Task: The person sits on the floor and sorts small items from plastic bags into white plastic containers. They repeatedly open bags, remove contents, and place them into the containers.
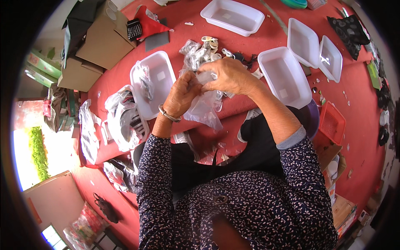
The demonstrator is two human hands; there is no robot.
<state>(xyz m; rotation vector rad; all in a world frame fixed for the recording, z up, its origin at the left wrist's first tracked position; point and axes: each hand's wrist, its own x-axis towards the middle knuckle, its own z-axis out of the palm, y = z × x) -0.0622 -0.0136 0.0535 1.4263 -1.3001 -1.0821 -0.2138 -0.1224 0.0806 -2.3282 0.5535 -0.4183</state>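
Observation:
My left hand, with a metal bracelet at the wrist, and my right hand meet over the red table. Together they pinch the top of a clear plastic bag that hangs down between them. What is inside the bag is not visible. Just beyond my fingers lies a heap of small clear packets with white and dark pieces.
White plastic trays stand around: one at left holding a packet, one at right, one far back, two more at far right. A red basket, crumpled plastic bags and cardboard lie nearby.

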